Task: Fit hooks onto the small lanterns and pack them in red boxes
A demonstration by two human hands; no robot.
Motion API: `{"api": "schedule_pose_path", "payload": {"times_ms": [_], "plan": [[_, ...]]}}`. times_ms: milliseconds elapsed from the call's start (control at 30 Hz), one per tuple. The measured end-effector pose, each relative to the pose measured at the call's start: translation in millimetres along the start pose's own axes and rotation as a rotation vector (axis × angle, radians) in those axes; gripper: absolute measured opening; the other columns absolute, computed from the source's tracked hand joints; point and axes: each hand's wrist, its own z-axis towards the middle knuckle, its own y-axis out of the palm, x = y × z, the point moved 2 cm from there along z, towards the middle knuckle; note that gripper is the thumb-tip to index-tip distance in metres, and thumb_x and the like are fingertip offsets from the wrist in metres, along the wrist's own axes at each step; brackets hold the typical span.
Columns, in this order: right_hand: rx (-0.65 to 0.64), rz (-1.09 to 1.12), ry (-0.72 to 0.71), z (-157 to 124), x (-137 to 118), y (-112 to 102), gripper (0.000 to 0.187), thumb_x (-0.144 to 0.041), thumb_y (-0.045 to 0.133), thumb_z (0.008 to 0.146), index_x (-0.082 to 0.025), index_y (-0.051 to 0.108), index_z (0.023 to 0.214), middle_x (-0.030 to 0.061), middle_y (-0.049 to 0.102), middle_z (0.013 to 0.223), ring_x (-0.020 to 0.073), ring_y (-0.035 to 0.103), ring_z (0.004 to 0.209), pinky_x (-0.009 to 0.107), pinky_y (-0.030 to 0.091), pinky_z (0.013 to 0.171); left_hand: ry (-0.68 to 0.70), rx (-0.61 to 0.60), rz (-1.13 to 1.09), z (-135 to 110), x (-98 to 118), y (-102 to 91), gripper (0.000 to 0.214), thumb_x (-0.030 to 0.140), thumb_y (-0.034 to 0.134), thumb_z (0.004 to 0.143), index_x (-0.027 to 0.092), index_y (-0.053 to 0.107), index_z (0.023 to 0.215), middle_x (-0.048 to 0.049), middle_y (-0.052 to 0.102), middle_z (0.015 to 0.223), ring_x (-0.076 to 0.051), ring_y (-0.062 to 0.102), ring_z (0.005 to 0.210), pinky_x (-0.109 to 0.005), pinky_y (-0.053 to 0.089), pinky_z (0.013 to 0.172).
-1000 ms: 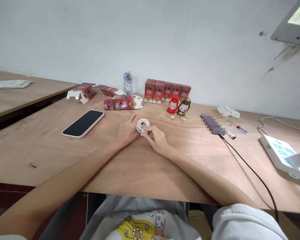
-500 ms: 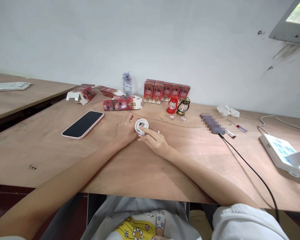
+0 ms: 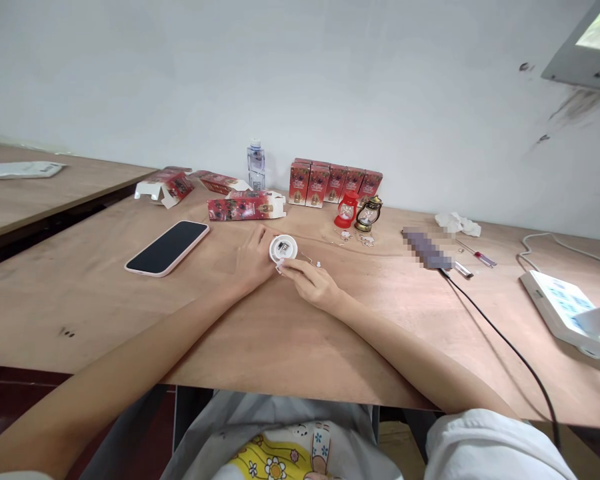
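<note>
My left hand is closed around the side of a white round plastic base, its open face turned up. Inside sits a small dark and metallic part, too small to make out. The fingertips of my right hand pinch a small white piece at the lower edge of the base. Whether that piece is joined to the base, I cannot tell. Just right of the base, a thin wire with a small white end lies on the table.
Behind stand a red lantern, a bronze lantern and several red boxes. Opened boxes and a water bottle are further left. A phone lies left; a screwdriver, black cable and power strip lie right.
My right fingers have drawn back from the middle of the base to its lower edge, uncovering more of the inside. My left hand stays in place on the base.
</note>
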Motion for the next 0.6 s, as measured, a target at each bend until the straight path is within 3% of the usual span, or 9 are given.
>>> {"api": "schedule_pose_path", "payload": {"times_ms": [100, 267, 400, 600], "plan": [[0.019, 0.017, 0.040, 0.7, 4.7, -1.9, 0.016, -0.014, 0.052, 0.091, -0.020, 0.066, 0.097, 0.0074, 0.070, 0.093, 0.0158, 0.068, 0.091, 0.028, 0.059, 0.079, 0.006, 0.022, 0.029, 0.2, 0.0, 0.9, 0.021, 0.033, 0.059, 0.083, 0.019, 0.056, 0.099, -0.0072, 0.059, 0.098, -0.021, 0.057, 0.090, -0.029, 0.044, 0.066], [0.160, -0.002, 0.164, -0.7, 14.0, -4.3, 0.011, -0.019, 0.056, 0.089, -0.020, 0.062, 0.080, 0.0056, 0.065, 0.077, 0.0143, 0.065, 0.072, 0.027, 0.057, 0.066, 0.039, 0.030, 0.051, 0.1, 1.0, 2.3, 0.031, 0.047, 0.058, 0.083, 0.020, 0.057, 0.097, -0.0081, 0.060, 0.097, -0.022, 0.058, 0.090, -0.030, 0.045, 0.068], [0.093, 0.032, 0.227, -2.4, 16.6, -1.6, 0.014, -0.022, 0.052, 0.091, -0.021, 0.062, 0.081, 0.0057, 0.064, 0.078, 0.0152, 0.064, 0.074, 0.029, 0.056, 0.068, 0.069, 0.015, 0.090, -0.6, 2.2, 3.3, 0.032, 0.048, 0.055, 0.084, 0.020, 0.059, 0.098, -0.0080, 0.060, 0.099, -0.023, 0.058, 0.092, -0.029, 0.043, 0.065], [-0.007, -0.006, 0.158, -1.3, 13.3, 0.2, 0.017, -0.014, 0.046, 0.091, -0.019, 0.062, 0.091, 0.0090, 0.065, 0.086, 0.0177, 0.064, 0.084, 0.031, 0.056, 0.076, 0.087, 0.017, 0.133, 0.1, -0.8, 6.5, 0.024, 0.039, 0.053, 0.086, 0.019, 0.060, 0.098, -0.0087, 0.061, 0.099, -0.023, 0.058, 0.092, -0.029, 0.043, 0.067]]}}
